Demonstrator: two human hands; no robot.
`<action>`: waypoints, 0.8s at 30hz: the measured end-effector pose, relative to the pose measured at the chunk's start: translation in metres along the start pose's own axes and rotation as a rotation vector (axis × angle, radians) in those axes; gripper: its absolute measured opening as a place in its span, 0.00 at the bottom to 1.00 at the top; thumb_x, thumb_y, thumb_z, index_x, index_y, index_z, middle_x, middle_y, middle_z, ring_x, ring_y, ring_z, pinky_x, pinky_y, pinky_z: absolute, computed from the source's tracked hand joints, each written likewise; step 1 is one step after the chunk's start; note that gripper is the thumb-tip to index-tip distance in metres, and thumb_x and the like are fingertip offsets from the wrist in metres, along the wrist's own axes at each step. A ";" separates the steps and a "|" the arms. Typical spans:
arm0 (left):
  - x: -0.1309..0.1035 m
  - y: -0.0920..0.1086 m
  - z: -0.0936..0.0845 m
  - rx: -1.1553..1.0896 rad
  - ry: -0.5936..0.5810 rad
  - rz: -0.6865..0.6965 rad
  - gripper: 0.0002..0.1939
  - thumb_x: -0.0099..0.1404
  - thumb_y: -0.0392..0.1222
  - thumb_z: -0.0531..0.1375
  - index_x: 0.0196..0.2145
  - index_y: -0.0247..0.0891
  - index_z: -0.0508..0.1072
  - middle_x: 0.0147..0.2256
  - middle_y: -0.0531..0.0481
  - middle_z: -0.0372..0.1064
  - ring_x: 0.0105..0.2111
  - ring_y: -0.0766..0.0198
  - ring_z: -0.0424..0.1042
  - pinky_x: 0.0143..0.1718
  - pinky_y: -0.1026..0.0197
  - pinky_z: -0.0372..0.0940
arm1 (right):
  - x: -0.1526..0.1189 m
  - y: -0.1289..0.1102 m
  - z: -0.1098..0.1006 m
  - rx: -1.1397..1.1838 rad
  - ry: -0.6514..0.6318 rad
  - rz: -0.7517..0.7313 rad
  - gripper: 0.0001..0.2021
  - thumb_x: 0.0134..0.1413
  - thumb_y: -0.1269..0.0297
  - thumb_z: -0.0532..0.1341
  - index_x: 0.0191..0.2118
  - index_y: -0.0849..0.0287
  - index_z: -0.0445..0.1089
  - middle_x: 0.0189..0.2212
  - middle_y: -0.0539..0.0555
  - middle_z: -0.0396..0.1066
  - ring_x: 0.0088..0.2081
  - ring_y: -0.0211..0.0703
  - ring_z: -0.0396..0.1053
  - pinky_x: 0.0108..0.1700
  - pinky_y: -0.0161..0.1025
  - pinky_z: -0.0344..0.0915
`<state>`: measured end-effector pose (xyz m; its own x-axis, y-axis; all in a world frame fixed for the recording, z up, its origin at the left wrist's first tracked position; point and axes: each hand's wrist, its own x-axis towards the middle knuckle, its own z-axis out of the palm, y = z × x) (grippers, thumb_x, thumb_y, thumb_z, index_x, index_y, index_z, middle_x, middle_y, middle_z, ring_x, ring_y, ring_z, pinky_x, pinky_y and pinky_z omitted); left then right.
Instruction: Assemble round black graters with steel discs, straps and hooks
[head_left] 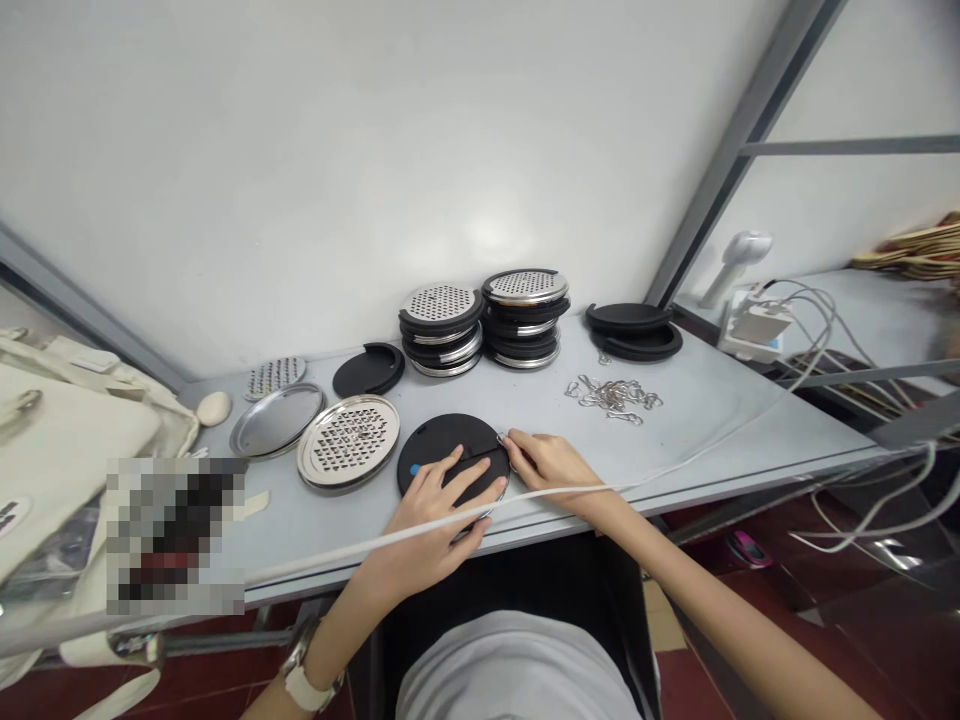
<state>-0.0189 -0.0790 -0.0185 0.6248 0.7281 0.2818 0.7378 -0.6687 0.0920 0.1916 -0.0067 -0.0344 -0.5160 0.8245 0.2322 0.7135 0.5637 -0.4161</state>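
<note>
A round black disc [442,434] with a small blue dot lies near the table's front edge. My left hand [439,515] rests on it with its fingers spread. At the disc's right rim, my right hand [551,462] pinches a small metal clip [502,438]. More metal clips [615,396] lie in a loose pile behind my right hand. To the left of the disc is a round metal grater plate [350,440], beside a plain metal plate [279,418].
Two stacks of black rings and grater plates [441,303] [526,287] stand by the wall. Black rings [634,335] lie at the back right. A white cable [697,450] crosses in front of my hands. Bags [75,430] are at the left.
</note>
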 end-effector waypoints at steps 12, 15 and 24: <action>-0.003 0.000 -0.002 -0.061 -0.045 0.021 0.28 0.65 0.39 0.52 0.61 0.51 0.53 0.61 0.53 0.52 0.61 0.46 0.46 0.52 0.42 0.56 | 0.002 0.000 0.000 0.019 -0.011 0.044 0.13 0.65 0.62 0.44 0.30 0.57 0.58 0.19 0.47 0.62 0.20 0.35 0.58 0.25 0.32 0.46; -0.002 0.001 -0.001 -0.053 -0.038 0.012 0.27 0.65 0.39 0.51 0.61 0.51 0.54 0.61 0.52 0.52 0.61 0.47 0.47 0.52 0.42 0.56 | 0.002 -0.001 -0.002 0.034 -0.024 0.044 0.12 0.64 0.64 0.45 0.29 0.57 0.59 0.19 0.47 0.62 0.20 0.34 0.58 0.26 0.32 0.46; -0.002 0.003 -0.001 -0.037 -0.024 -0.002 0.25 0.66 0.39 0.51 0.60 0.49 0.56 0.60 0.49 0.54 0.61 0.48 0.48 0.52 0.42 0.57 | 0.001 -0.002 -0.006 0.112 -0.045 0.045 0.14 0.62 0.64 0.46 0.25 0.58 0.59 0.18 0.47 0.60 0.20 0.34 0.56 0.26 0.32 0.47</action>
<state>-0.0184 -0.0822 -0.0177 0.6298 0.7323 0.2591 0.7293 -0.6722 0.1274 0.1927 -0.0070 -0.0282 -0.5069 0.8445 0.1725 0.6805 0.5150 -0.5213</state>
